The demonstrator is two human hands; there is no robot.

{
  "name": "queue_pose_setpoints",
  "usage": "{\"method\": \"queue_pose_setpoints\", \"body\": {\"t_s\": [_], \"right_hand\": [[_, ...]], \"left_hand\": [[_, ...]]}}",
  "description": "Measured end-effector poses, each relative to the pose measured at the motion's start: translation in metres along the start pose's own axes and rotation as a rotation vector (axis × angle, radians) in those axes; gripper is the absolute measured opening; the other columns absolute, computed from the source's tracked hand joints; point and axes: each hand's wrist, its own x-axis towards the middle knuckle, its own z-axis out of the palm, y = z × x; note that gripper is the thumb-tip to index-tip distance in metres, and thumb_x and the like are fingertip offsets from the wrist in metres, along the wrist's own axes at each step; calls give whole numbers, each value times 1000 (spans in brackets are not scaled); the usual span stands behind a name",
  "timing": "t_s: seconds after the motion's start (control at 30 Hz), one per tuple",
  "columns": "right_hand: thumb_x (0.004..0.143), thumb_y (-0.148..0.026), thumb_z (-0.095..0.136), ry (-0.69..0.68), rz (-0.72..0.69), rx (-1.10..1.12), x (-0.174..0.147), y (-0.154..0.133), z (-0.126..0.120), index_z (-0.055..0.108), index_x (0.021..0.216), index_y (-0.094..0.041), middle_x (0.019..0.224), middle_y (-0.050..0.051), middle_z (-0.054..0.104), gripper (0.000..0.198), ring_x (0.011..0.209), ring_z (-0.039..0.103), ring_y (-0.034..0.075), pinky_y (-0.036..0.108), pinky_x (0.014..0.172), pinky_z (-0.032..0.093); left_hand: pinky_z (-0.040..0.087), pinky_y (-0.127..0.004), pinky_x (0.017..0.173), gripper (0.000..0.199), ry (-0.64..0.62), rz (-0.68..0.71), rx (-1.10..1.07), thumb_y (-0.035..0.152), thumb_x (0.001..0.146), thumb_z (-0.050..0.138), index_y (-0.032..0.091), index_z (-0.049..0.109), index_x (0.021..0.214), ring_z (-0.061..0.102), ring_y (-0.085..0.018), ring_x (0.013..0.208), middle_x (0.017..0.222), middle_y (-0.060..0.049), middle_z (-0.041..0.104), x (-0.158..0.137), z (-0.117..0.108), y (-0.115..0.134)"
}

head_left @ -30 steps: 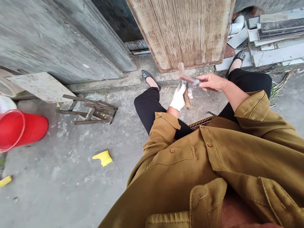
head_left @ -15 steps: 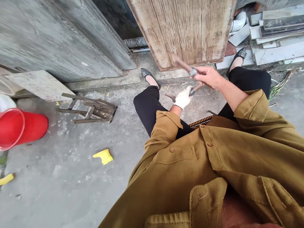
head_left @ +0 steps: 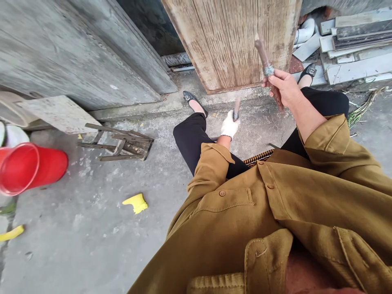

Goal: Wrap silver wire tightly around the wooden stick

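My right hand [head_left: 285, 88], bare, is closed round a brown wooden stick [head_left: 262, 53]. Silvery wire is wound about the stick's middle, just above my fingers. The stick tilts, its upper end over the wooden door and its lower end below my palm. My left hand [head_left: 229, 125], in a white glove, is lower and further left. It is closed on a second, shorter-looking brown stick [head_left: 237, 105], which also has a dark wire wrap by the fingers. Part of that stick is blurred, and the glove hides some of it. The two sticks are apart.
A worn wooden door panel [head_left: 232, 45] stands ahead. Left are a small wooden stool [head_left: 122, 143] on its side, a red bucket [head_left: 52, 165] and a yellow boot-shaped piece [head_left: 136, 203]. Stacked boards [head_left: 358, 71] and a white pipe [head_left: 305, 32] are at right.
My right hand has moved up and right with its stick, turning it more upright. My left hand has shifted slightly left, and its stick now points more upward. The sticks are further apart.
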Motion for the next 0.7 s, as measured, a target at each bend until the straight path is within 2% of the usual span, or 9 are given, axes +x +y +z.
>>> {"method": "queue_pose_setpoints", "body": {"t_s": [0.1,0.17,0.3,0.37,0.4,0.47,0.53,0.63,0.7], "right_hand": [[82,-59,67,-109,-2,4,-8,-11,19,58,89,-25,73,3,61,36,96,57,20,31,66,42],[80,-55,70,-36,-45,20,-5,-9,22,58,87,-26,76,1,62,33,93,58,19,30,63,43],[78,-46,70,386,-113,94,14,7,-5,56,89,-26,88,0,61,27,86,59,16,28,52,36],[79,-50,66,618,-104,124,22,14,-29,52,86,-27,85,0,59,28,83,55,16,30,53,36],[82,-58,60,678,-104,88,23,16,-39,50,84,-29,83,1,59,31,87,53,18,32,55,37],[86,-73,45,552,-90,-55,23,16,-52,52,88,-34,82,4,63,40,100,49,22,36,62,39],[86,-80,38,436,-113,-141,19,11,-50,55,96,-37,80,5,64,47,107,47,23,37,65,39],[86,-72,52,347,-206,-91,8,-2,-23,57,105,-34,86,4,64,44,102,51,21,35,62,38],[84,-58,65,160,-178,-55,1,-11,-1,60,104,-27,95,3,67,37,94,54,17,31,62,41]], "left_hand": [[36,-43,106,51,-148,43,283,16,82,65,20,53,132,56,-30,117,121,-16,62,-6,1,3],[33,-42,110,46,-203,89,325,13,80,66,19,56,125,54,-29,120,123,-16,62,-10,5,9],[39,-35,106,48,-235,147,286,15,80,68,20,54,126,56,-26,119,125,-12,63,-13,13,16],[44,-36,100,53,-177,124,229,22,82,69,19,50,131,59,-27,115,125,-12,63,-10,14,14],[46,-36,97,54,-122,89,180,27,83,69,18,48,132,61,-27,112,123,-12,63,-8,13,12],[49,-36,91,54,0,-16,72,34,84,68,17,46,131,64,-27,107,119,-12,65,-3,11,6],[50,-36,89,55,60,-138,23,34,83,69,16,46,130,65,-27,104,118,-13,65,1,11,0],[49,-38,87,66,-42,-272,61,28,73,77,14,47,130,66,-29,104,119,-18,66,2,13,-8],[49,-39,89,70,-150,-299,67,23,64,82,12,53,127,66,-32,104,115,-21,67,-1,15,-10]]}}
